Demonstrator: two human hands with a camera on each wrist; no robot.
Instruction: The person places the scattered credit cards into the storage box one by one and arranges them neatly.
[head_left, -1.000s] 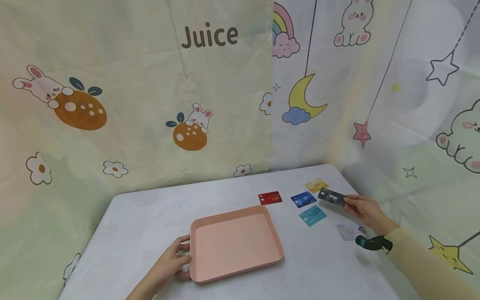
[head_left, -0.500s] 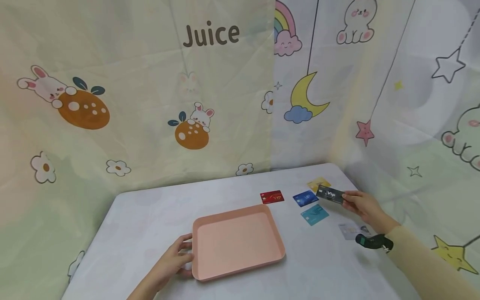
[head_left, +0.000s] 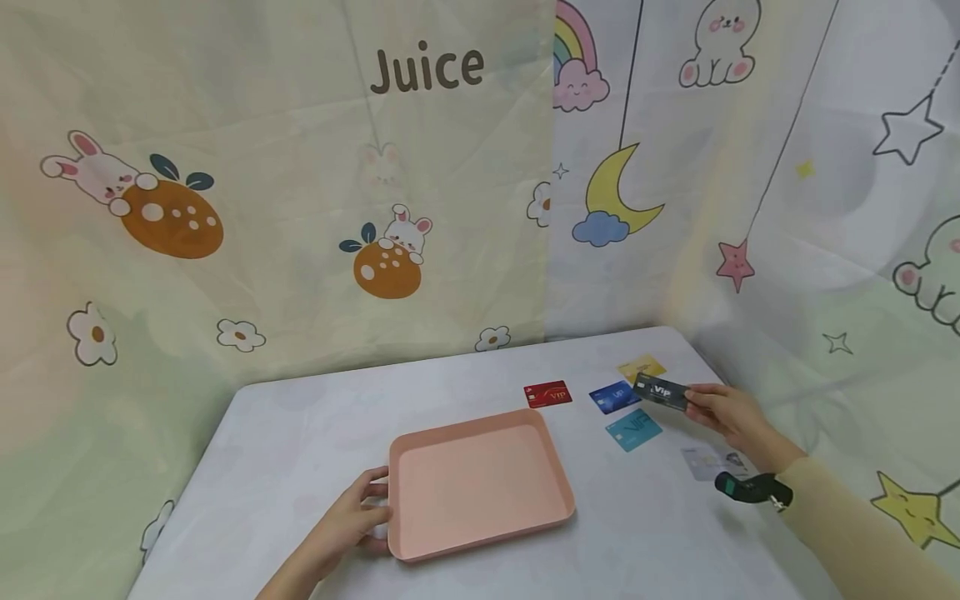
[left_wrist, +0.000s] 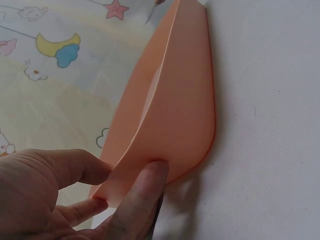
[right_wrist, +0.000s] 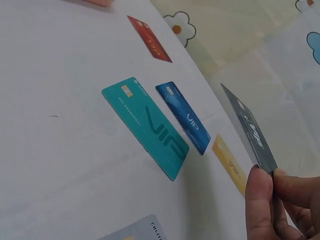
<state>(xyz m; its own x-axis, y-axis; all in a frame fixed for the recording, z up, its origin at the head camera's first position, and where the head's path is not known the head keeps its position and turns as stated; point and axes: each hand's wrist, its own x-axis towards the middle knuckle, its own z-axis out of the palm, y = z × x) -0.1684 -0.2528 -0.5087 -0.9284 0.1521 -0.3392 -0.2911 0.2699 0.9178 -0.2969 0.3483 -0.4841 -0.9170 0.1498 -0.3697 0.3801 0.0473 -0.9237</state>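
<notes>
In the head view my right hand [head_left: 731, 419] pinches a black VIP card [head_left: 660, 391] between thumb and fingers, its far end overlapping the yellow card [head_left: 642, 367] and the blue card [head_left: 615, 397]. The right wrist view has the black card [right_wrist: 251, 131] tilted up above the table. Just nearer lies a teal VIP card [right_wrist: 146, 129]. My left hand [head_left: 347, 521] rests at the left side of a pink rectangular tray [head_left: 557, 467]; in the left wrist view the thumb and fingertips touch the tray's outer wall [left_wrist: 182, 100].
A red VIP card [head_left: 547, 393] lies behind the tray's right corner. The pale silver card [head_left: 705, 463] is partly covered by my right wrist and its black strap [head_left: 753, 488]. Printed cloth curtains [head_left: 300, 208] rise behind and to the right of the white table [head_left: 300, 425].
The head view has shifted slightly, sliding the scene right. Against the table, the black card has moved a little left, closer over the blue and yellow cards. My left hand stays at the tray.
</notes>
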